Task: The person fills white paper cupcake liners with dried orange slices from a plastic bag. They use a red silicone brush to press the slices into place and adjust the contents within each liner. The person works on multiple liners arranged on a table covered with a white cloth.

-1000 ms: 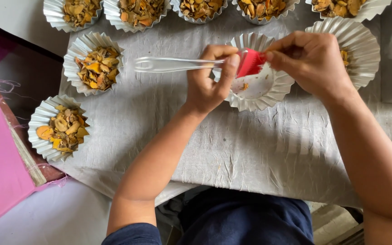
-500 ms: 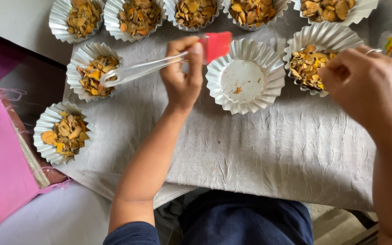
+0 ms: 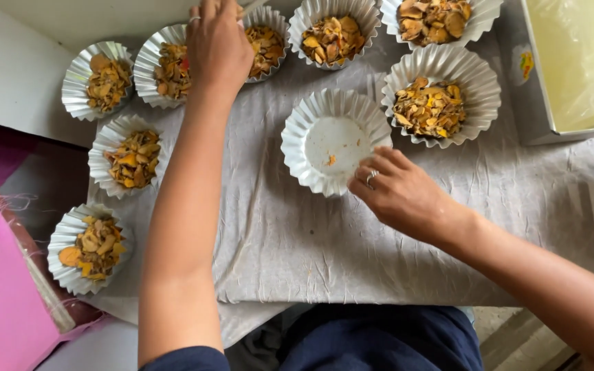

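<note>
Fingers of the right hand curl loosely, tips pinching the near rim of the almost empty fluted white paper cup. The left hand is clenched over filled yellow-chip cups; what it grips is hidden.

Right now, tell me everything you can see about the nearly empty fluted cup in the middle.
The nearly empty cup is a round, white, pleated foil-like dish with a flat base, upright on the wrinkled grey cloth. Only a few orange crumbs lie inside. The right hand touches its near rim with the fingertips. A filled cup stands close at its right.
</note>
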